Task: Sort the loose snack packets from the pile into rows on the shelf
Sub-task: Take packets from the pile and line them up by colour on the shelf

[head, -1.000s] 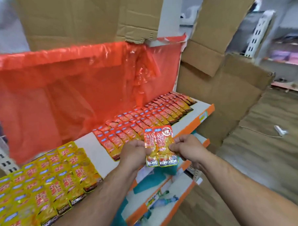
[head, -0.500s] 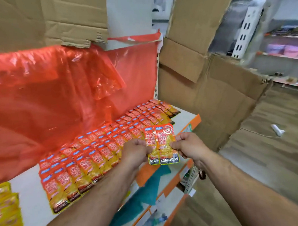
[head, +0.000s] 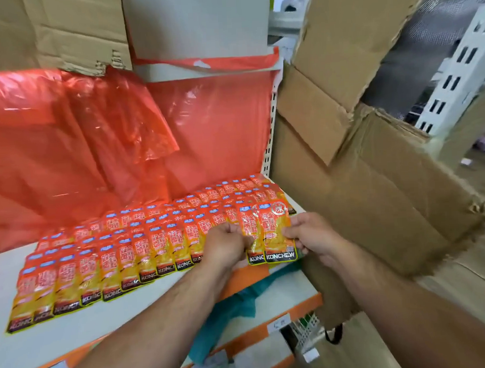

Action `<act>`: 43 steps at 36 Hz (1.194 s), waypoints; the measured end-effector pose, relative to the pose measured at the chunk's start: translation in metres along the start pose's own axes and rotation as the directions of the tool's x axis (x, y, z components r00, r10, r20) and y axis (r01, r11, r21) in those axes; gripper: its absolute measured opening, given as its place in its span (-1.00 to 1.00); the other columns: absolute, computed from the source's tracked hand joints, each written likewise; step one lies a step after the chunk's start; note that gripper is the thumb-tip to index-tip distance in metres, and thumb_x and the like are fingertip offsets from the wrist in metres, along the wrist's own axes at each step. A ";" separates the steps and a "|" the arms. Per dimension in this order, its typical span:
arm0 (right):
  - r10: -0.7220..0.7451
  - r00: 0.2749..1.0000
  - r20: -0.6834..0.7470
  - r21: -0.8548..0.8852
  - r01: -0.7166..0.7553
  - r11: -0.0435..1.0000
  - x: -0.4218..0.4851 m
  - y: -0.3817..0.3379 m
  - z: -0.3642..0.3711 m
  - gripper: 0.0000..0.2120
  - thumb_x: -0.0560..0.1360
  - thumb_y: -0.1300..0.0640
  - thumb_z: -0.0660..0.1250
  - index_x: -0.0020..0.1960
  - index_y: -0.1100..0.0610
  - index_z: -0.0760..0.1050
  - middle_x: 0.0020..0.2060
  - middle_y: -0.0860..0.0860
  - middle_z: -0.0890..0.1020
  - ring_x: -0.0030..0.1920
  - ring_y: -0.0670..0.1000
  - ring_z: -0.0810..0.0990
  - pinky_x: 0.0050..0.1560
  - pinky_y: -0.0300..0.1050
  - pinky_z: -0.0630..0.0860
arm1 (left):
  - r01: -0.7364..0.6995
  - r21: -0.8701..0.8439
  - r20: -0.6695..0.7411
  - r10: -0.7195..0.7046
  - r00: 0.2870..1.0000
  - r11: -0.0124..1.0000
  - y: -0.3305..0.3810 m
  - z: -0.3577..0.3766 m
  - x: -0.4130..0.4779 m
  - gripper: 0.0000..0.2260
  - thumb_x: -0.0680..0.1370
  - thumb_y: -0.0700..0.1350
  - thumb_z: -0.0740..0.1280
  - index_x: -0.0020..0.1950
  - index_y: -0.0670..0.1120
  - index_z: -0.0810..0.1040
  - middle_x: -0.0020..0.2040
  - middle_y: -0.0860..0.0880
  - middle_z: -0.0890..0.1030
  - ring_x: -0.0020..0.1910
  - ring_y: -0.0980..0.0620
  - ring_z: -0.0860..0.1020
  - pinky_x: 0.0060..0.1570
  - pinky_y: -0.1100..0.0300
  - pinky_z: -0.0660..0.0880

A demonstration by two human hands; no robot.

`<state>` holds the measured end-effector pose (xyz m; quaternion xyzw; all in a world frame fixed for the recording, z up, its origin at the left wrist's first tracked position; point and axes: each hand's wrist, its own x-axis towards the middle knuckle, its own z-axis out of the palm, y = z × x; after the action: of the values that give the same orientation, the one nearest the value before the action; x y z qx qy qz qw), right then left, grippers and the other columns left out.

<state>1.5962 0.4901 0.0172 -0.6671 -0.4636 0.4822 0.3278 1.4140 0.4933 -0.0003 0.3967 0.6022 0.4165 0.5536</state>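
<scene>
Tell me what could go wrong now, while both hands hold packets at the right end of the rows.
1. The two KONCHEW packets, pinched by the left hand and right hand, are at the front right corner of the shelf; released carelessly, they might slide off.
2. The left hand lies against the overlapping front row; a rough move may push it crooked.

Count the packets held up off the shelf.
2. The left packet is partly tucked under the right packet. Both are above the front right corner of the shelf. More may be hidden behind them.
</scene>
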 end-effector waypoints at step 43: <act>0.033 0.982 0.187 -0.030 -0.028 0.999 0.137 0.021 -0.061 -0.93 0.53 0.21 0.39 -0.10 0.19 0.53 -0.34 0.07 0.58 -0.44 -0.05 0.38 -0.46 -0.19 0.31 | -0.077 0.728 -0.212 0.331 0.919 0.681 -0.004 0.073 0.088 -0.87 0.46 -0.11 0.34 -0.09 -0.14 0.47 -0.25 -0.06 0.61 -0.29 -0.06 0.56 -0.39 0.17 0.36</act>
<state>1.6744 0.6116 -0.0286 -0.6304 -0.4885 0.5414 0.2661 1.4808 0.5789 -0.0367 0.5687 0.7494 0.2736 0.2003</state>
